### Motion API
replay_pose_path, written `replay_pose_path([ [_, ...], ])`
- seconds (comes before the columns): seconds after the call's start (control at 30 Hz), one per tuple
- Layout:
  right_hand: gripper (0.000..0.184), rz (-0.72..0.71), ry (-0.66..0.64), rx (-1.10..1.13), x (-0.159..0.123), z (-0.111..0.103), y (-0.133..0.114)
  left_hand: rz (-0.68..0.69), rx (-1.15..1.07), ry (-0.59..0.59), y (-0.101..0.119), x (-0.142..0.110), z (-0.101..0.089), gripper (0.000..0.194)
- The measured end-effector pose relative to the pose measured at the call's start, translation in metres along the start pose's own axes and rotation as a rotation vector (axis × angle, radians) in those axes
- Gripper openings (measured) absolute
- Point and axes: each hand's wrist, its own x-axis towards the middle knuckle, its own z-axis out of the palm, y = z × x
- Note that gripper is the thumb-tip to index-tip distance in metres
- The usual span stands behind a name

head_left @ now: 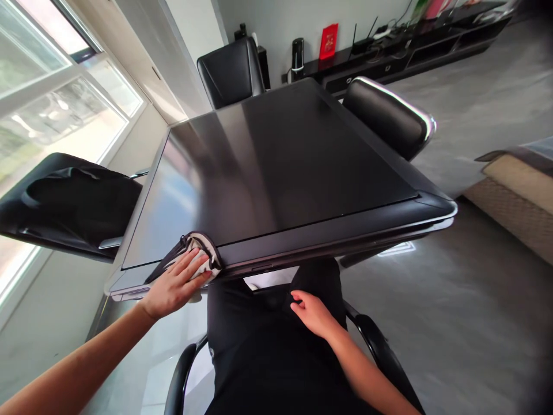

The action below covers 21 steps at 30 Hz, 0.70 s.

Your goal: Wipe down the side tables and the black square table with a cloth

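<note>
My left hand (175,282) lies flat on a crumpled white-and-black patterned cloth (197,259), pressing it against the near edge of a glossy black table (268,167). The cloth curls over that edge, and part of it is hidden under my fingers. My right hand (313,314) rests on my black trousers (263,323) below the table edge. Its fingers are loosely curled and it holds nothing.
Black leather chairs with chrome trim (231,74) stand around the table. A bright window (56,98) fills the left side. At the back, a low black cabinet (401,57) holds a router and a red card. A beige cushioned seat (516,202) stands at right, over a grey floor.
</note>
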Motion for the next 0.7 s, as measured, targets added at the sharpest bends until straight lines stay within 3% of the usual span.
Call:
replay_pose_path([
  [0.17, 0.050, -0.022, -0.005, 0.008, 0.002, -0.002, -0.001, 0.057, 0.036, 0.002, 0.018, 0.055, 0.005, 0.060],
  [0.33, 0.051, -0.023, -0.004, 0.001, 0.002, -0.005, -0.005, 0.165, 0.081, -0.027, 0.037, 0.137, 0.019, 0.061],
  [0.5, 0.051, -0.044, 0.035, -0.040, 0.003, -0.009, -0.005, 0.179, 0.075, -0.071, 0.083, 0.243, 0.034, 0.068],
  [0.57, 0.049, -0.054, 0.053, -0.049, 0.004, -0.008, -0.001, 0.164, 0.085, -0.060, 0.105, 0.282, 0.038, 0.062],
  [0.63, 0.049, -0.074, 0.068, -0.052, 0.006, -0.006, 0.006, 0.162, 0.106, -0.007, 0.121, 0.311, 0.043, 0.052],
  [0.7, 0.050, -0.090, 0.070, -0.060, 0.009, -0.005, 0.013, 0.159, 0.114, 0.041, 0.126, 0.324, 0.048, 0.049],
])
